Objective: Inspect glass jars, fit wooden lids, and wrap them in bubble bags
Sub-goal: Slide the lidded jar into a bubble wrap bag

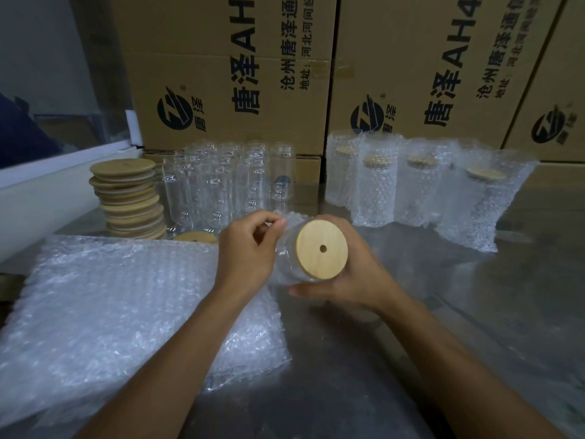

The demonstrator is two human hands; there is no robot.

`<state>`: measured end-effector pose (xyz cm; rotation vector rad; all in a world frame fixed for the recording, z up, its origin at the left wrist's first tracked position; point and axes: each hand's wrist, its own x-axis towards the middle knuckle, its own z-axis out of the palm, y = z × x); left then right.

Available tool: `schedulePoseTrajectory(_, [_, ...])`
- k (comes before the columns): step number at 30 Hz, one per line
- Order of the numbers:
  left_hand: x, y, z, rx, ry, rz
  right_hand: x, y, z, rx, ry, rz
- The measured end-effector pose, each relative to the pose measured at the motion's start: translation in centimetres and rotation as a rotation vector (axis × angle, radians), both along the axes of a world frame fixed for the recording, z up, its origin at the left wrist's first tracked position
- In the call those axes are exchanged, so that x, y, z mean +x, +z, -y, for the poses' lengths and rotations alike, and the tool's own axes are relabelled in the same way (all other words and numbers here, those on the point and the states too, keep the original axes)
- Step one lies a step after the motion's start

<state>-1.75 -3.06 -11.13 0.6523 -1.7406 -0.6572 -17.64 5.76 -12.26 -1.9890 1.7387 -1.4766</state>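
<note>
A glass jar (289, 264) lies tilted toward me above the table, capped with a round wooden lid (321, 248) that has a small hole. My right hand (351, 274) grips the jar from the right and below, just behind the lid. My left hand (250, 251) pinches the edge of a bubble bag (292, 221) that covers the far end of the jar. A pile of flat bubble bags (126, 308) lies at the left under my left forearm.
Several bare glass jars (221, 185) stand at the back, with a stack of wooden lids (133, 201) to their left and one loose lid (194, 237). Several wrapped jars (411, 185) stand at the right. Cardboard boxes (237, 74) form a wall behind the metal table (443, 327).
</note>
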Motion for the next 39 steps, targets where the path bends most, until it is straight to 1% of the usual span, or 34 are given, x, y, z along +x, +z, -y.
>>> schedulePoseTrajectory(3, [0.0, 0.1, -0.2, -0.081, 0.001, 0.008, -0.2, -0.2, 0.0, 0.081, -0.051, 0.012])
schedulePoseTrajectory(5, [0.0, 0.0, -0.2, -0.141, 0.048, 0.047, -0.2, -0.5, 0.2, 0.075, -0.093, 0.037])
schedulePoseTrajectory(7, [0.0, -0.1, -0.1, -0.164, 0.131, 0.125, 0.0, -1.0, 0.4, 0.044, -0.131, 0.045])
schedulePoseTrajectory(10, [0.1, -0.6, 0.0, -0.041, 0.269, 0.326, 0.2, -1.7, 0.7, 0.012, -0.176, 0.061])
schedulePoseTrajectory(12, [0.1, -0.7, -0.1, 0.056, 0.335, 0.455, 0.2, -1.6, 0.7, 0.038, -0.185, 0.084])
schedulePoseTrajectory(14, [-0.1, -0.7, -0.2, 0.066, 0.363, 0.534, 0.5, -1.2, 0.5, 0.092, -0.131, 0.144])
schedulePoseTrajectory(16, [-0.3, -0.7, -0.3, 0.056, 0.366, 0.549, 0.7, -0.6, 0.2, 0.116, -0.035, 0.192])
schedulePoseTrajectory(18, [-0.2, -0.6, -0.2, 0.05, 0.357, 0.524, 1.0, -0.3, -0.1, 0.149, 0.011, 0.259])
schedulePoseTrajectory(19, [-0.2, -0.7, -0.2, 0.055, 0.349, 0.509, 0.8, -0.5, 0.0, 0.202, 0.009, 0.286])
schedulePoseTrajectory(21, [-0.1, -0.7, 0.0, 0.053, 0.318, 0.48, 0.8, -0.8, 0.2, 0.266, -0.083, 0.259])
schedulePoseTrajectory(23, [-0.2, -0.7, 0.0, 0.023, 0.274, 0.458, 0.5, -1.0, 0.6, 0.199, -0.197, 0.203])
schedulePoseTrajectory(25, [-0.4, -0.7, -0.2, -0.027, 0.188, 0.449, 0.2, -1.0, 0.8, 0.135, -0.288, 0.192])
schedulePoseTrajectory(27, [-0.7, -0.8, -0.5, -0.094, 0.094, 0.454, -0.1, -1.1, 0.9, 0.107, -0.328, 0.199])
schedulePoseTrajectory(29, [-0.8, -0.9, -0.6, -0.146, 0.042, 0.417, -0.2, -1.1, 0.9, 0.067, -0.359, 0.22])
schedulePoseTrajectory(31, [-0.7, -0.6, -0.7, -0.133, -0.005, 0.305, -0.2, -0.9, 0.9, 0.017, -0.371, 0.289])
schedulePoseTrajectory(33, [-0.6, -0.1, -0.7, -0.029, -0.083, 0.138, -0.3, -0.4, 0.8, -0.046, -0.354, 0.387])
schedulePoseTrajectory(36, [-0.6, 1.0, -1.0, 0.129, -0.177, -0.066, -0.1, 0.8, 0.4, -0.164, -0.256, 0.585])
schedulePoseTrajectory(39, [-0.2, 2.2, -1.4, 0.193, -0.312, -0.231, -0.2, 1.9, 0.0, -0.219, -0.126, 0.766])
